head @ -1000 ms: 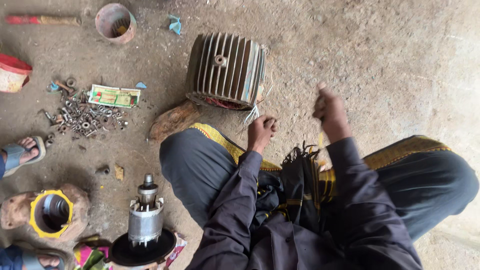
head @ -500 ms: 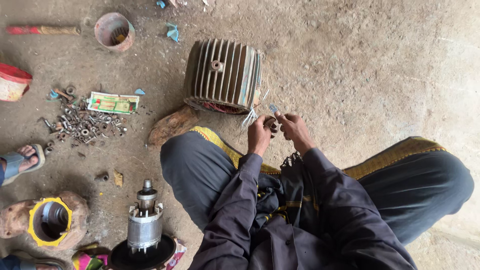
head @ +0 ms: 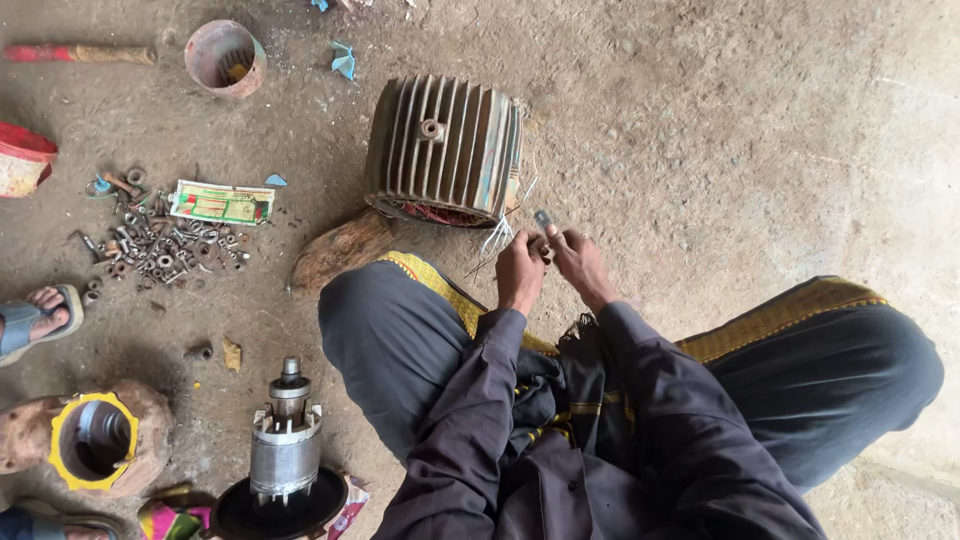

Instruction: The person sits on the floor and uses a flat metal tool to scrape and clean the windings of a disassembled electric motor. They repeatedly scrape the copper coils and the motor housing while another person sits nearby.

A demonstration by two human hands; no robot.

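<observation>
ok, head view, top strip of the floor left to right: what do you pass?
Red-handled tool → rusty round pot → blue scrap → finned motor housing. Just below its right end, the left hand and right hand meet at the loose wires.

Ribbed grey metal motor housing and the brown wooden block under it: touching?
Touching. Head view shows the ribbed grey metal motor housing resting its lower edge on the brown wooden block, no gap between them.

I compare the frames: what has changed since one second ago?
The right hand, raised and apart before, came down to the left hand; both now pinch the thin pale wires of the grey ribbed metal motor housing. Housing and rotor stayed.
</observation>
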